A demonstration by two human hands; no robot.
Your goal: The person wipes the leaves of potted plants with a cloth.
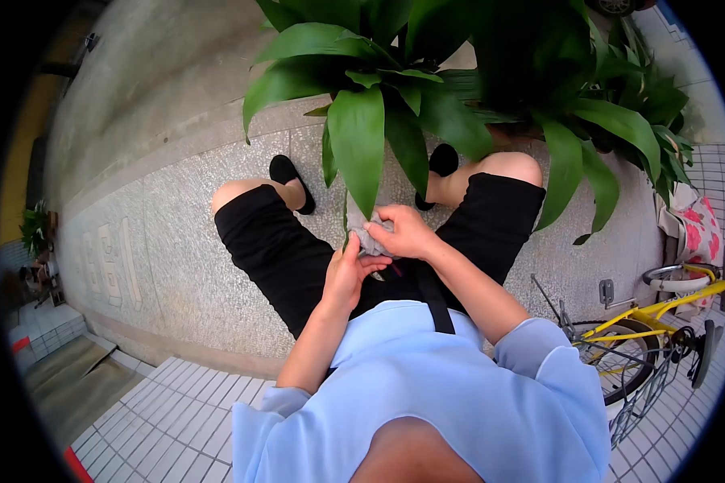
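Both of my hands meet over my lap around a crumpled grey cloth (370, 238). My right hand (411, 233) grips the cloth from the right, its thumb pressed on top. From the left, my left hand (345, 274) closes on the cloth's lower side, thumb up and fingers underneath. A broad green leaf (358, 145) hangs down so that its tip reaches the cloth. Beside it, a thin leaf edge runs down to my left thumb. Whether the cloth is wrapped around a leaf is hidden by my fingers.
A large leafy plant (427, 64) fills the top, with more leaves (628, 129) to the right. At the right stand a yellow bicycle (660, 310) and a floral-patterned bag (697, 229). Speckled paving (193, 217) and white tiles (177, 410) form the ground.
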